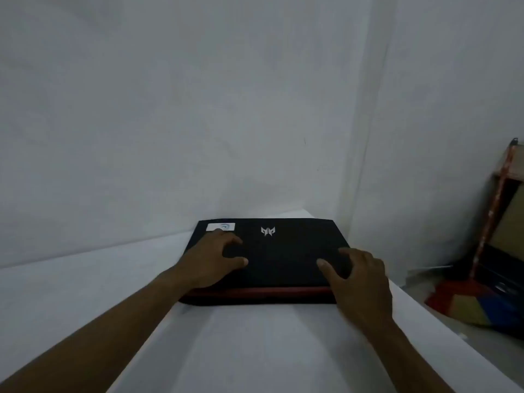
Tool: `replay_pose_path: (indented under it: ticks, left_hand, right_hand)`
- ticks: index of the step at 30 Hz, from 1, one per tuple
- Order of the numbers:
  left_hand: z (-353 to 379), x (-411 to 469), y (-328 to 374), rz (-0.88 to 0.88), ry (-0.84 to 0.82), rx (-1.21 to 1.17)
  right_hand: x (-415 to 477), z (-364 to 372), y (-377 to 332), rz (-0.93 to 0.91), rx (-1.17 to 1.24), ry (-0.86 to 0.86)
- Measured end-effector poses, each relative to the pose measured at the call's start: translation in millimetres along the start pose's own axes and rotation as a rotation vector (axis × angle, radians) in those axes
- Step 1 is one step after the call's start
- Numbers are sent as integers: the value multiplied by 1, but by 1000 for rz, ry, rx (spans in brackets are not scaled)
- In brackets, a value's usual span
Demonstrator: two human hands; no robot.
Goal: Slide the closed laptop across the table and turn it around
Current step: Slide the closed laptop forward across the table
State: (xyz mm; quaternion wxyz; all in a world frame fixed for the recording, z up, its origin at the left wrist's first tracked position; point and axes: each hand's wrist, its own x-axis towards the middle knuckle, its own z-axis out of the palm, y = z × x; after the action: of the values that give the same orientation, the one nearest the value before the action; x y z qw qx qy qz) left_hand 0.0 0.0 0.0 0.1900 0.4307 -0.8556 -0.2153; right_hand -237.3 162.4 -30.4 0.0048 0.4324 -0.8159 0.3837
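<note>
I have both hands flat on top of the closed laptop, which lies on the white worktop straight ahead of me, its far edge close to the wall. My left hand rests on the left part of the lid with fingers spread and curled, fingertips pressing down, the thumb stretched toward the middle. My right hand sits over the near right corner in the same way, fingers spread, palm covering the edge. Neither hand closes around anything; they are open and press from above, because a flat, wide thing like this moves best by friction under the palms rather than by a pinch.

A hand on each side lets me steer: I judge that pushing with one and pulling with the other will spin the laptop, while equal pressure will slide it. The red strip along the near edge faces me, and the silver logo and a white sticker lie beyond my left fingers, so the turn looks not yet done. To my right, past the worktop's edge, stands a cardboard box, well apart from the laptop.
</note>
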Motion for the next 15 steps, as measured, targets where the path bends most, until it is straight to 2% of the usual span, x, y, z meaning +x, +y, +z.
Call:
replay_pose_path:
  ticks: [4,10,12,15]
  left_hand:
    - [15,41,-10,-67,-62,61]
    - [38,78,-20,-126,-22,210]
    - [39,78,-20,-209,1,280]
    - [38,71,-19,-425,18,303]
  right_hand:
    - [11,20,10,92,-117,-33]
    - [34,28,10,155,-301,-129]
    - [48,31,7,179,-343,-167]
    - [66,36,2,246,-372,-229]
